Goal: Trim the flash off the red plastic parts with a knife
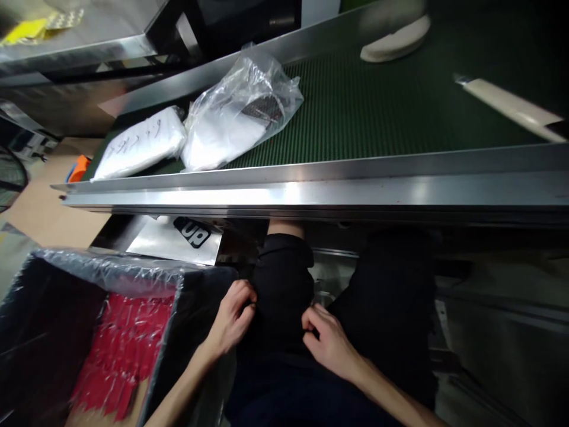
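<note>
Both of my hands rest on my lap, below the conveyor's metal edge. My left hand (233,317) has its fingers curled, pinching the black fabric of my trousers (280,284) at the left thigh. My right hand (329,341) lies on the same thigh, fingers bent and gripping the cloth. Nothing else shows between the fingers. My forearms come up from the bottom of the view.
A green conveyor belt (377,112) with a steel rim (311,190) carries two white plastic-wrapped packages (142,145) (235,118) and white shoe soles (395,41) (511,107). At the lower left stands a plastic-lined box (53,320) holding red tags (120,356).
</note>
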Available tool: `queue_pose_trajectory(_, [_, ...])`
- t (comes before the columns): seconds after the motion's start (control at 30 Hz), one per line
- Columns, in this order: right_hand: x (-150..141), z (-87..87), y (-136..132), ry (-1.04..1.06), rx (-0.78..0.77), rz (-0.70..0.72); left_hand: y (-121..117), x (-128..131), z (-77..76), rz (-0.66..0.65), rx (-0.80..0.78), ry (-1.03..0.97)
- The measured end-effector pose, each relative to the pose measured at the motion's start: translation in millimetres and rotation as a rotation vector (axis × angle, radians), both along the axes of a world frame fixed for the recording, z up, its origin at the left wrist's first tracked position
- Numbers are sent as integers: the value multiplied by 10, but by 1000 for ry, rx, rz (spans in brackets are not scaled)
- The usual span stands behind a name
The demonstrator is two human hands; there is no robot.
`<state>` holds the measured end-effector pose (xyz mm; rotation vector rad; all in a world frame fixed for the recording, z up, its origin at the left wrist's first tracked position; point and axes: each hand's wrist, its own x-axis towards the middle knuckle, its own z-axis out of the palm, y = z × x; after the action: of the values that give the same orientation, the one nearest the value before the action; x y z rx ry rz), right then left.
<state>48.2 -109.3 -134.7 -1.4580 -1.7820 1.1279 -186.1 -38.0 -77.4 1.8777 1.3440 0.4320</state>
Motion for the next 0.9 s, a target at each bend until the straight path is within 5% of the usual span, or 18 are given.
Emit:
queue_pose_trajectory(0.23, [77,145,-37,34,-17,30,-133,11,127,59,198,-17])
queue_pose_trajectory(0.33, [231,226,-38,43,8,16,-101,267,208,96,330,-68])
queue_pose_trajectory(0.43, [443,324,-86,6,58,-35,-77,716,211,-5,338,-120])
queue_pose_trajectory(0.63, [935,529,-247,-155,182,-183,33,1483,-66,-386,87,52])
queue_pose_trajectory(0.9, [1400,1218,-191,-518,434,-327,78,1756,-525,-707,-53,315])
